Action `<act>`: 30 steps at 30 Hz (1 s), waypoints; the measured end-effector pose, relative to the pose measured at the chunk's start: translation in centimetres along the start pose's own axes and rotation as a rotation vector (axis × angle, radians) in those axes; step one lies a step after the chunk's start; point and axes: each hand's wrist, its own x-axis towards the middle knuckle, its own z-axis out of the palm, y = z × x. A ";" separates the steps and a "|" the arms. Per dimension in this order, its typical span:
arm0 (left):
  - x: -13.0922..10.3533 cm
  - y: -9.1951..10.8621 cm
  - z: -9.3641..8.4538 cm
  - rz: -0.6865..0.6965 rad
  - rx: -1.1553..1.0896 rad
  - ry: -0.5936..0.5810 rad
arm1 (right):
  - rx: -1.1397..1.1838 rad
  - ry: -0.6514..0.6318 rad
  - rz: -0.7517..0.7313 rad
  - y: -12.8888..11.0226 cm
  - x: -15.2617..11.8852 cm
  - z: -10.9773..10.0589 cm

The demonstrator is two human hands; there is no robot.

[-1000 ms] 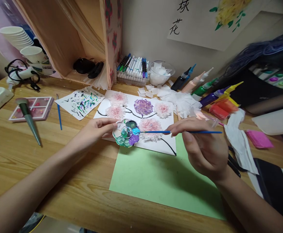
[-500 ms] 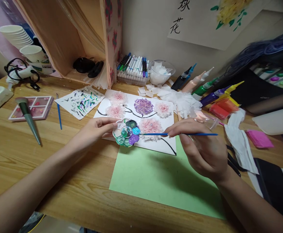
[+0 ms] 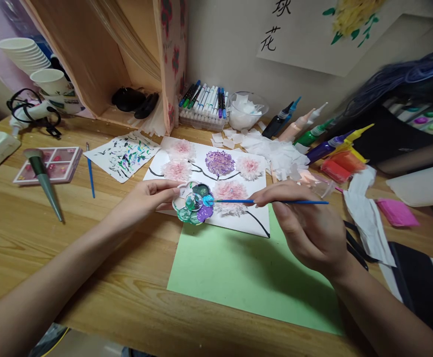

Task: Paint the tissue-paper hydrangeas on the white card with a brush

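My left hand (image 3: 151,198) grips the left rim of a round, flower-shaped paint palette (image 3: 194,214), its wells filled with green, purple, blue and dark paint. My right hand (image 3: 305,228) is closed around a thin blue paintbrush (image 3: 235,201), held level. The brush tip lies in the palette's bright blue well. Behind and below the palette rests a white sheet (image 3: 259,218) with black stems, several fluffy pink paper flowers (image 3: 231,193) and one purple flower (image 3: 220,162). The palette covers part of this sheet's lower left. A green sheet (image 3: 239,277) lies under its front edge.
Left on the wooden table are a paint-smeared paper (image 3: 123,156), another blue brush (image 3: 90,173) and a makeup brush (image 3: 45,186) on a case. At the back stand markers (image 3: 205,101), a glass bowl (image 3: 248,111) and paint bottles (image 3: 294,126). White paper scraps (image 3: 276,153) lie nearby.
The paintbrush has shifted slightly left and up with my right hand, its tip moving further into the blue paint. My left hand and the palette are nearly unmoved.
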 end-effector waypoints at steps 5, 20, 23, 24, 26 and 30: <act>0.1 -0.2 0.0 0.002 -0.017 -0.004 | -0.033 0.027 0.014 0.0 0.1 -0.1; 0.1 -0.1 0.0 0.020 0.018 -0.029 | -0.070 0.002 0.026 -0.1 0.2 -0.2; 0.1 -0.1 0.0 0.021 0.025 -0.026 | -0.065 -0.009 0.026 -0.1 0.2 -0.2; 0.1 -0.2 0.0 0.020 0.022 -0.026 | -0.068 -0.002 0.025 -0.2 0.2 -0.2; 0.2 -0.2 0.0 0.014 0.005 -0.027 | -0.073 0.004 0.017 -0.3 0.3 -0.2; 0.3 -0.4 -0.1 0.003 -0.038 -0.030 | -0.082 -0.011 -0.013 -0.4 0.3 -0.3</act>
